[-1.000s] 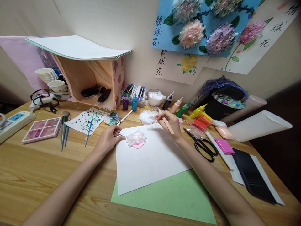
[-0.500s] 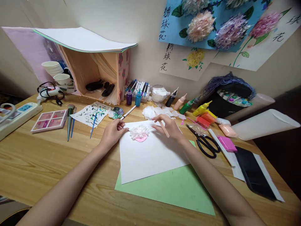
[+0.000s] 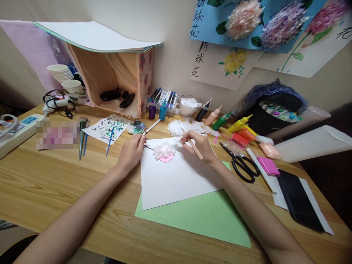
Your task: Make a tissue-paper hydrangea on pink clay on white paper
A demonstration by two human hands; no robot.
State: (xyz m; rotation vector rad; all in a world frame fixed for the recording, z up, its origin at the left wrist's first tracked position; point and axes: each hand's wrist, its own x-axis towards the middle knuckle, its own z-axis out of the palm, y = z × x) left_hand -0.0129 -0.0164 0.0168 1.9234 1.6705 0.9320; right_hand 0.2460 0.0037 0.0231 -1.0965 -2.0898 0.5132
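Note:
A sheet of white paper (image 3: 176, 183) lies over a green sheet (image 3: 198, 222). On its upper part sits a fluffy white tissue-paper flower (image 3: 163, 149), with a pink patch (image 3: 166, 158) showing at its lower edge. From the flower a short black line runs left toward my left hand (image 3: 133, 148). That hand is closed at the paper's upper left corner, close to a white marker (image 3: 151, 127); what its fingers hold is hidden. My right hand (image 3: 196, 146) grips a thin wooden stick (image 3: 195, 149) just right of the flower, its fingertips near the paper's upper edge.
White paper pieces (image 3: 187, 127) lie behind the sheet, before several paint bottles (image 3: 218, 121). Black-handled scissors (image 3: 243, 167) and a pink clay pack (image 3: 268, 166) are on the right. A paint-marked sheet (image 3: 106, 128) and brushes (image 3: 82, 135) lie left.
My left thumb has drawn back from the flower toward the paper's corner, uncovering the black line. My right hand still has the stick, beside the flower. The view has shifted slightly.

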